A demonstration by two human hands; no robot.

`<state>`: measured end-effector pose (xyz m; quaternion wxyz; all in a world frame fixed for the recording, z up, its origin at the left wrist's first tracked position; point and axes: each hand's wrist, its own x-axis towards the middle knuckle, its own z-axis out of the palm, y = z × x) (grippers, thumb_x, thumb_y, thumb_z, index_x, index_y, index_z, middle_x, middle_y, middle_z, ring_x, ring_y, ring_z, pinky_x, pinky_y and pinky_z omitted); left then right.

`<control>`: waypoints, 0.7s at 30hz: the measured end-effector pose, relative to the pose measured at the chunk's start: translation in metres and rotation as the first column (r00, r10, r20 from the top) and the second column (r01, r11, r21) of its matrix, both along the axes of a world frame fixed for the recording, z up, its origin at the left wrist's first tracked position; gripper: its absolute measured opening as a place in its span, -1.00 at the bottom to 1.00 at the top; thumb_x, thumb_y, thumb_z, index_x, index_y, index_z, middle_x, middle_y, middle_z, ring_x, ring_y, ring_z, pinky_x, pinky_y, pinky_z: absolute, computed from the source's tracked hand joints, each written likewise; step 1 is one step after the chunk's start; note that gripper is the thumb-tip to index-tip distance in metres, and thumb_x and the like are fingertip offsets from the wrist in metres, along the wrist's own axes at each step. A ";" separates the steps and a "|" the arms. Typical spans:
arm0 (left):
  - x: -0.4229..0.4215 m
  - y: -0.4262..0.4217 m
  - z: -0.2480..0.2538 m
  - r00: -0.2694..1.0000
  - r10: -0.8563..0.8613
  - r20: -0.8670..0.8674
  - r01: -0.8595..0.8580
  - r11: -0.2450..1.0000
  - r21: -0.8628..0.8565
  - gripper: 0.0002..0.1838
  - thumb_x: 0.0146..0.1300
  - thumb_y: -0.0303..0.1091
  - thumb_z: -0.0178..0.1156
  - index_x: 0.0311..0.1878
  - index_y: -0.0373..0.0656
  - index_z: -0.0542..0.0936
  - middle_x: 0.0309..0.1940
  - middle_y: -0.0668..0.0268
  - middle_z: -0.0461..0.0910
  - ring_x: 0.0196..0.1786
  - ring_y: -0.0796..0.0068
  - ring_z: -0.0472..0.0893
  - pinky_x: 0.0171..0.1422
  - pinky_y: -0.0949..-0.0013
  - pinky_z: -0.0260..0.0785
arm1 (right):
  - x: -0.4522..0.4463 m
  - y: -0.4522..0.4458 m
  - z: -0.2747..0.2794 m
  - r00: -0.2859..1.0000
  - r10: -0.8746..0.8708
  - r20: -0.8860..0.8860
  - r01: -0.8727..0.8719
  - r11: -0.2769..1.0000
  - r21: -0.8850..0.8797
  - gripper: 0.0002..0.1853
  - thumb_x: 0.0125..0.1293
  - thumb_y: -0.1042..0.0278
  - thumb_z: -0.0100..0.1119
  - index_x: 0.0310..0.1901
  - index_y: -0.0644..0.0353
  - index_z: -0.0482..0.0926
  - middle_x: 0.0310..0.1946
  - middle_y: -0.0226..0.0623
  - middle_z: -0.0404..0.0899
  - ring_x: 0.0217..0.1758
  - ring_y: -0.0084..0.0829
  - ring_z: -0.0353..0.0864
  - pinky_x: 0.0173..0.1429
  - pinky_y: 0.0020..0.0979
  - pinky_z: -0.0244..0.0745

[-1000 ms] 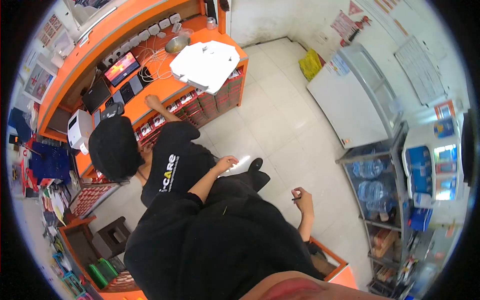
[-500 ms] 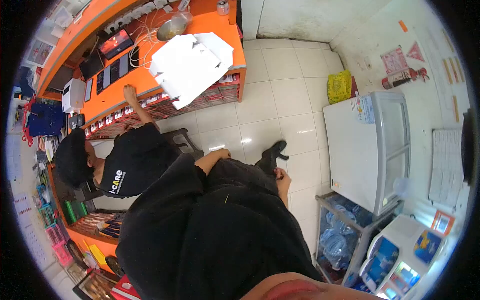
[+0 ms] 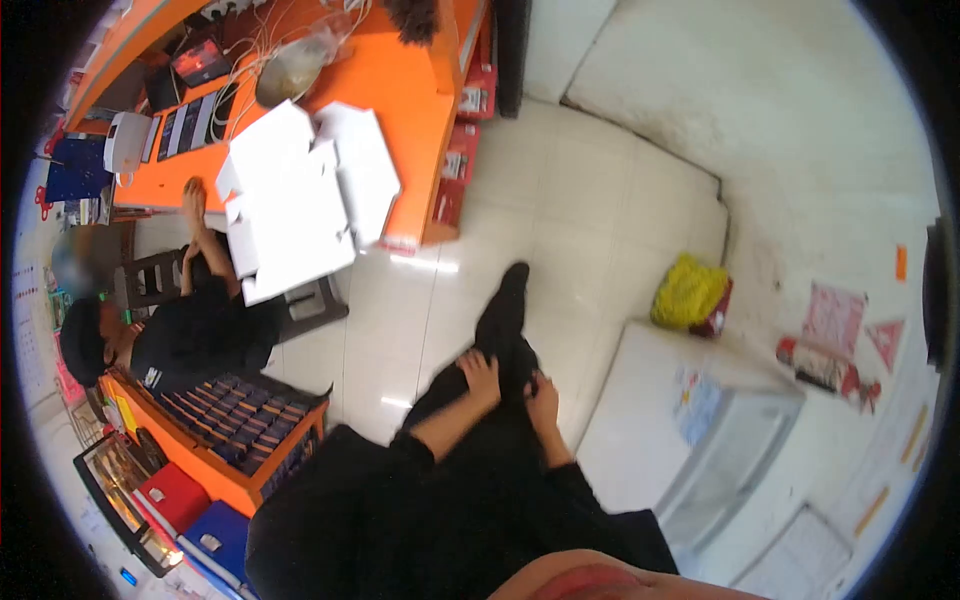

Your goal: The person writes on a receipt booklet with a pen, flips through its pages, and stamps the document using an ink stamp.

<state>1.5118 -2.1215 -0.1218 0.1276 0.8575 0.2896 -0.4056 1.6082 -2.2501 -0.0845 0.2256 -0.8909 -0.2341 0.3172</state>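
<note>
My left hand (image 3: 480, 378) lies on my black trousers (image 3: 455, 400) near the knee, fingers stretched out. Just right of it, my right hand (image 3: 542, 402) is closed by the other side of the leg, fingers curled and thumb close to them. Something small and dark shows at its fingertips, too unclear to name. One dark shoe (image 3: 512, 285) points forward on the tiled floor.
At left, a seated person in a black shirt (image 3: 190, 340) rests an arm on the orange counter (image 3: 415, 130). White cardboard sheets (image 3: 290, 200) overhang its edge. A chest freezer (image 3: 630, 420) and yellow bag (image 3: 690, 290) stand right; a drawered orange case (image 3: 240, 490) is lower left.
My view has shifted right and forward, and the counter and seated person appear farther left. My left hand has gone from a loose curl to lying stretched on the leg; both hands sit closer together.
</note>
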 end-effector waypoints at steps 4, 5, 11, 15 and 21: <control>0.093 -0.003 -0.011 0.982 -0.185 0.028 0.178 0.972 0.153 -0.32 0.42 0.05 -0.02 0.55 0.05 0.21 0.47 -0.26 0.13 0.37 -0.41 0.27 0.38 -0.53 0.04 | 0.062 0.044 -0.017 0.912 0.217 0.348 -0.172 0.973 -0.155 -0.59 0.31 0.37 0.19 0.20 0.13 0.57 0.26 -0.17 0.53 0.49 0.13 0.28 0.51 0.13 0.09; 0.107 -0.011 -0.036 0.984 -0.164 0.072 0.144 0.964 0.223 -0.37 0.43 0.02 -0.03 0.52 0.09 0.27 0.44 -0.23 0.21 0.38 -0.36 0.29 0.41 -0.46 0.06 | 0.066 0.040 -0.044 0.931 0.195 0.309 -0.169 0.980 -0.108 -0.60 0.31 0.35 0.19 0.19 0.12 0.58 0.27 -0.18 0.52 0.50 0.12 0.26 0.50 0.14 0.11; 0.152 -0.037 -0.089 0.963 0.052 0.263 -0.138 0.938 0.319 -0.50 0.46 -0.04 -0.05 0.42 0.14 0.40 0.31 -0.14 0.39 0.36 -0.19 0.35 0.42 -0.28 0.14 | 0.117 0.053 -0.119 0.847 0.484 0.218 -0.507 0.860 0.062 -0.67 0.30 0.32 0.20 0.08 0.14 0.59 0.17 -0.17 0.55 0.37 0.07 0.36 0.33 0.12 0.28; 0.162 -0.032 -0.087 0.942 0.164 0.292 -0.244 0.933 0.266 -0.53 0.47 -0.04 -0.05 0.38 0.12 0.42 0.27 -0.11 0.42 0.31 -0.14 0.39 0.39 -0.23 0.18 | 0.170 0.056 -0.120 0.871 0.456 0.182 -0.469 0.883 0.036 -0.71 0.29 0.33 0.22 0.03 0.15 0.59 0.10 -0.18 0.56 0.28 0.03 0.38 0.25 0.08 0.30; 0.166 -0.035 -0.078 0.913 0.268 0.309 -0.332 0.926 0.177 -0.56 0.47 -0.04 -0.04 0.33 0.09 0.46 0.20 -0.08 0.47 0.24 -0.07 0.44 0.34 -0.16 0.23 | 0.208 0.055 -0.120 0.867 0.482 0.129 -0.487 0.873 0.013 -0.75 0.26 0.33 0.25 -0.05 0.18 0.59 -0.01 -0.18 0.57 0.14 -0.02 0.42 0.14 0.03 0.34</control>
